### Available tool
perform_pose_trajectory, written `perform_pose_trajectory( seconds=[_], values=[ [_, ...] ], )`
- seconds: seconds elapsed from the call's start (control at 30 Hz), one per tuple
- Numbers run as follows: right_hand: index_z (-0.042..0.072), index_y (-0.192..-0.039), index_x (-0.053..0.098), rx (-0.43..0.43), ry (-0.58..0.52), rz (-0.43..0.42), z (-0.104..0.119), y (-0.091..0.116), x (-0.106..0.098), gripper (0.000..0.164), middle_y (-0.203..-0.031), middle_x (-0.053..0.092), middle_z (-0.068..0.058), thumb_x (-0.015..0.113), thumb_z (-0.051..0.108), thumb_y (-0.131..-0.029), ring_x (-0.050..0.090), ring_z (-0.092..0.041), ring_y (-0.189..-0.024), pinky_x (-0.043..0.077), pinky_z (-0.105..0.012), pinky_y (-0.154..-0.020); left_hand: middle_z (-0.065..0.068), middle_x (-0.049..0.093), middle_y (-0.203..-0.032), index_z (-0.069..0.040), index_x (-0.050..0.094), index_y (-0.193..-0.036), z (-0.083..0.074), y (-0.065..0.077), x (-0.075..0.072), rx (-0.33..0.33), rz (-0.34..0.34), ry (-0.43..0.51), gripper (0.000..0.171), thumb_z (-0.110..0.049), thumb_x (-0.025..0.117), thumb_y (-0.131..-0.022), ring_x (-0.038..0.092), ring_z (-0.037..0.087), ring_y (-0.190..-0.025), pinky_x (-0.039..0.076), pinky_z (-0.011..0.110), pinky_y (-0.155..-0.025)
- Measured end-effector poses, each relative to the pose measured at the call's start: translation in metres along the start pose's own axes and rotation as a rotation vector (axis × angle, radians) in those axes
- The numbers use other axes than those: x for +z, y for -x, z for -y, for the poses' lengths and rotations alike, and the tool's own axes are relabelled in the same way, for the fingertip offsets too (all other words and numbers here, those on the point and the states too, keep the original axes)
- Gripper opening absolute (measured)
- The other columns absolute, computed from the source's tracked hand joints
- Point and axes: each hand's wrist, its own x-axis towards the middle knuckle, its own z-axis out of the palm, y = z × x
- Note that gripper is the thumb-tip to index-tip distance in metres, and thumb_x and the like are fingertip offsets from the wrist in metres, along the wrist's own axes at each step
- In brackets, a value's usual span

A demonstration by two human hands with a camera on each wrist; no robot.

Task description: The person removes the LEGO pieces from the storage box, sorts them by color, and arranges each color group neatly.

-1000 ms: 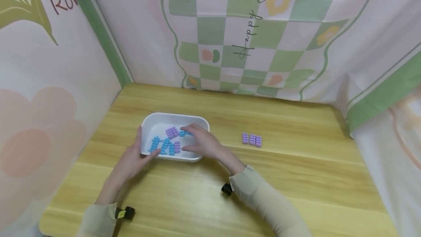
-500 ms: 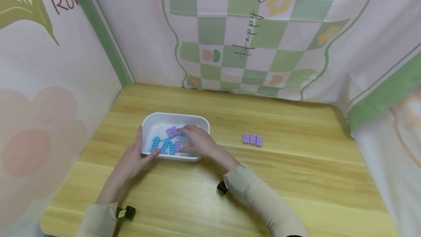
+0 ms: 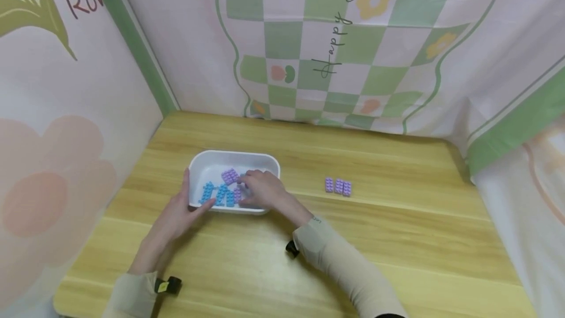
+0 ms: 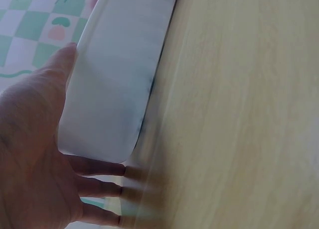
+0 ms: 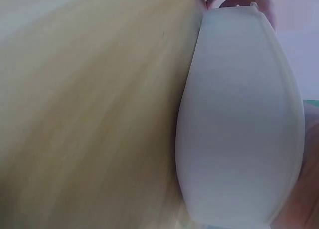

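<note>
Three purple bricks [image 3: 338, 187] are lined up beyond the right edge of the white tray [image 3: 214, 161], its near left corner steadied by the outspread left hand [image 3: 178, 210] — picking is seemingly being done inside by the half-curled right hand [image 3: 265, 189], any hold hidden — and a firm pinch is probably called for next.

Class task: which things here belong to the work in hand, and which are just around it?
In the work:
left hand, touching the white tray
right hand, inside it
blue bricks and purple bricks inside
three purple bricks outside, probably

Just around:
printed curtain
table
black wrist devices
</note>
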Motion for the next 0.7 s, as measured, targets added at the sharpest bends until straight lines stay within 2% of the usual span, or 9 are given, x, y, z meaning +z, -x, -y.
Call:
perform_pose_trajectory(
  seconds=[0.23, 0.47, 0.6, 0.7],
  values=[
    [0.021, -0.138, 0.076, 0.017, 0.036, 0.022, 0.0029, -0.0026, -0.0002, 0.054, -0.125, 0.077, -0.002, 0.088, 0.048, -0.093, 0.071, -0.019, -0.108, 0.06, -0.037, -0.093, 0.041, 0.028, -0.173, -0.01, -0.021, -0.174, -0.0004, 0.0001, -0.0009, -0.007, 0.003, -0.009, 0.125, -0.075, 0.059, -0.103, 0.041, 0.061, -0.155, 0.035, 0.073, -0.128],
    [0.022, -0.13, 0.079, -0.013, 0.026, 0.0, 0.0027, -0.0035, 0.0007, 0.046, -0.116, 0.075, 0.002, 0.088, 0.045, -0.092, 0.067, -0.014, -0.098, 0.057, -0.031, -0.087, 0.042, 0.029, -0.172, -0.01, -0.022, -0.174, -0.0013, 0.0007, -0.0014, -0.011, 0.002, -0.007, 0.125, -0.075, 0.059, -0.103, 0.042, 0.062, -0.153, 0.036, 0.074, -0.127],
    [0.016, -0.13, 0.079, -0.032, -0.011, -0.055, 0.001, -0.0024, 0.0013, 0.045, -0.118, 0.078, -0.001, 0.088, 0.04, -0.093, 0.072, -0.019, -0.103, 0.062, -0.035, -0.093, 0.043, 0.031, -0.171, -0.009, -0.02, -0.174, -0.0004, 0.0003, -0.0006, -0.002, -0.005, -0.012, 0.125, -0.074, 0.06, -0.103, 0.044, 0.062, -0.152, 0.038, 0.074, -0.126],
    [0.012, -0.132, 0.078, -0.046, -0.081, -0.097, -0.0014, -0.0007, 0.0009, 0.045, -0.123, 0.081, -0.004, 0.088, 0.035, -0.094, 0.075, -0.023, -0.112, 0.062, -0.039, -0.105, 0.043, 0.031, -0.17, -0.007, -0.019, -0.174, 0.0003, -0.0001, 0.0, 0.005, -0.008, -0.013, 0.125, -0.073, 0.061, -0.103, 0.044, 0.062, -0.152, 0.038, 0.074, -0.126]
  ],
)
